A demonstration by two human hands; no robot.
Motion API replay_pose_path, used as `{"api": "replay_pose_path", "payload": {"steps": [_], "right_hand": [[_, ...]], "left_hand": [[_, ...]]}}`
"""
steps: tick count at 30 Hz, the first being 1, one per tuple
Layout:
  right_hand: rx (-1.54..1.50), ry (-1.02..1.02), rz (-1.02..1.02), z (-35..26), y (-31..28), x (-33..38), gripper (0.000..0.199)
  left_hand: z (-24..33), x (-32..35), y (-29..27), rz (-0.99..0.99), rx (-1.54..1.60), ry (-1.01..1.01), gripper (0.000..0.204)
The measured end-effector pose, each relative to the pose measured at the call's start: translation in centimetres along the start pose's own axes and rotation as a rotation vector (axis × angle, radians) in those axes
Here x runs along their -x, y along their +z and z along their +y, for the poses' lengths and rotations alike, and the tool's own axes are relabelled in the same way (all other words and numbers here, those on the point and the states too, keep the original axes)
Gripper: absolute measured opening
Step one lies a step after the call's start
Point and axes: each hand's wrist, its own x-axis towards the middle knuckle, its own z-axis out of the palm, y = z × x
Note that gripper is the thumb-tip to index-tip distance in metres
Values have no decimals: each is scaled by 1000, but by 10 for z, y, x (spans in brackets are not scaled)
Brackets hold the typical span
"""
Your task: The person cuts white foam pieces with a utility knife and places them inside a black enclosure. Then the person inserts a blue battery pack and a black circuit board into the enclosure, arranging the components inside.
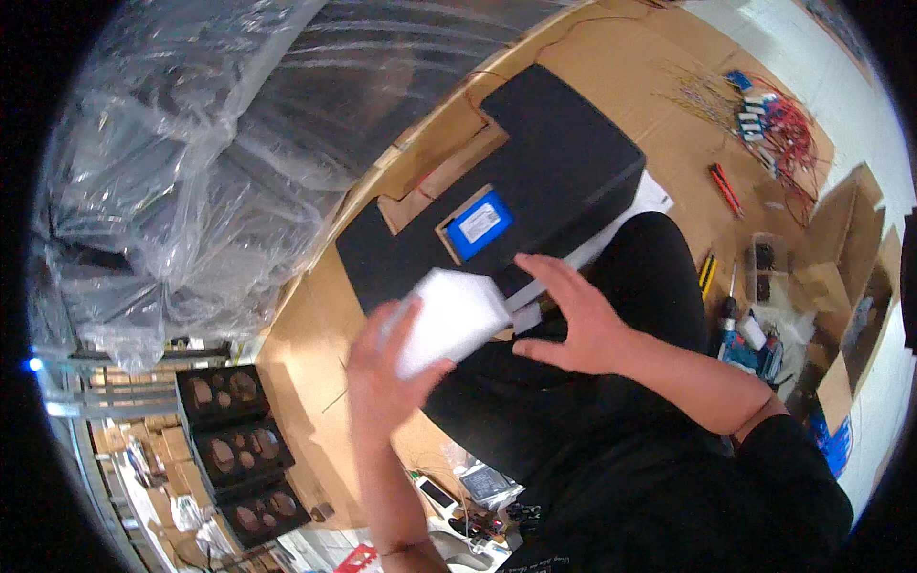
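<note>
My left hand point(387, 368) grips a plain white block point(451, 320), blurred and faceted, tilted above my lap. What it is made of I cannot make out. To its right, my right hand point(583, 325) hangs with thumb and fingers spread, apart from the block and holding nothing. Just beyond both hands lies a large black box-like panel point(573, 143) with rectangular cutouts. In one cutout sits a blue wrapped pack point(480, 224) with a white label.
Cardboard point(330, 368) covers the floor. On the right lie red wires point(788, 134), a red-and-black cutter point(726, 191), a power drill point(731, 334) and an open carton point(845, 286). Clear plastic sheeting point(210, 143) hangs at left, above black cabinets point(244, 454) with round holes. A phone point(437, 492) lies below.
</note>
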Motion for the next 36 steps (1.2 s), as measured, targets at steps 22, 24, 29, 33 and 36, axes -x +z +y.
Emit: {"api": "replay_pose_path", "payload": {"steps": [22,24,29,33,36], "right_hand": [[37,327,-419,152,3,74,52],[56,280,-389,155,5,77,51],[-68,337,-461,152,-3,69,47],[-56,330,-452,156,0,72,47],[-74,350,-479,156,0,71,46]], "left_hand": [[102,-256,51,-920,-926,191,61],[103,-258,57,-941,-965,207,62],[107,-266,73,-1043,-1049,168,62],[104,-280,82,-1064,-1081,98,58],[97,-280,86,-1048,-1119,60,49]]}}
